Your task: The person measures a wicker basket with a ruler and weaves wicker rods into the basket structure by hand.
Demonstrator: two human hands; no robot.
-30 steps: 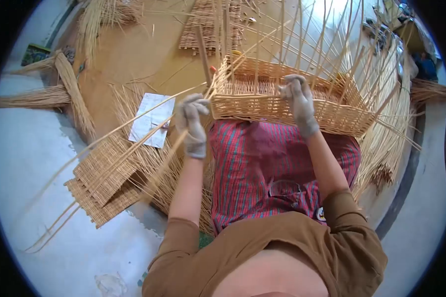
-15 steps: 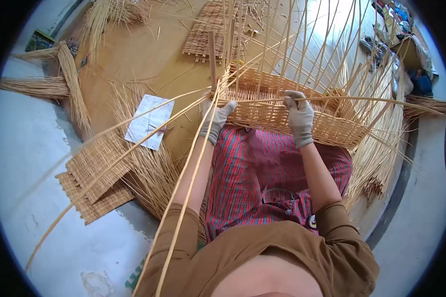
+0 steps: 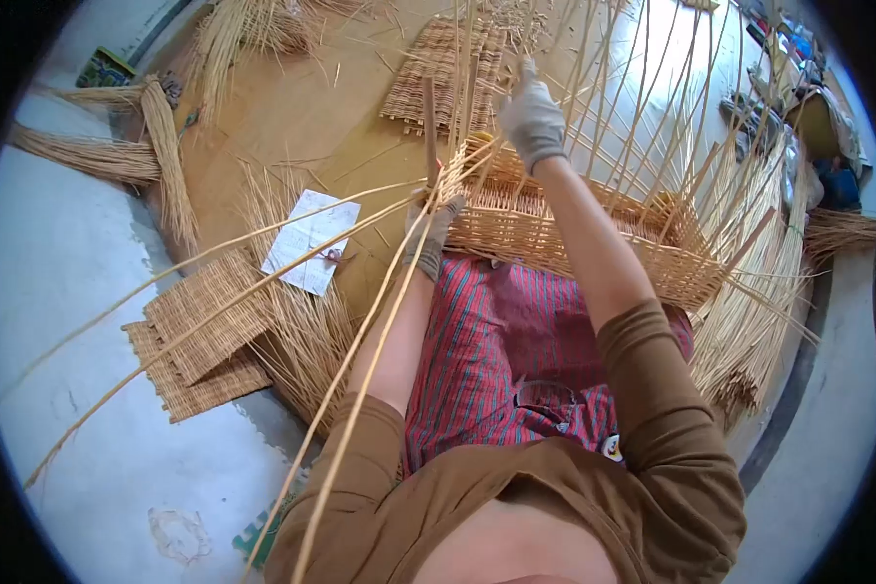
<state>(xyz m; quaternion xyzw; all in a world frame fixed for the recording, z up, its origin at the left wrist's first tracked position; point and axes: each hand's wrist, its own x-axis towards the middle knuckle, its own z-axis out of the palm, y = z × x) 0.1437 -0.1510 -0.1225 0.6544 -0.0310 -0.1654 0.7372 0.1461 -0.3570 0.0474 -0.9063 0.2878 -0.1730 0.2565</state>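
Note:
A part-woven wicker basket (image 3: 574, 232) lies across my lap, with tall upright rods rising from its far side. My left hand (image 3: 432, 236), in a pale work glove, is closed on its left corner. Several long loose rods (image 3: 384, 321) run from that corner toward me and to the left. Beyond the basket's far wall my gloved right hand (image 3: 533, 119) is raised, its fingers closed around a thin wicker rod (image 3: 529, 29). A wooden stick (image 3: 429, 122) stands upright at the left corner. My forearm hides part of the basket.
Flat woven panels lie on the left (image 3: 204, 326) and beyond the basket (image 3: 438, 73). A written paper sheet (image 3: 311, 241) rests on loose rods at the left. A large bundle of rods (image 3: 749, 302) lies at the right, with assorted clutter (image 3: 798, 97) behind it.
My right hand has left the basket's near rim and the rod lying along it, and moved up and left past the far wall. My left hand stays at the corner.

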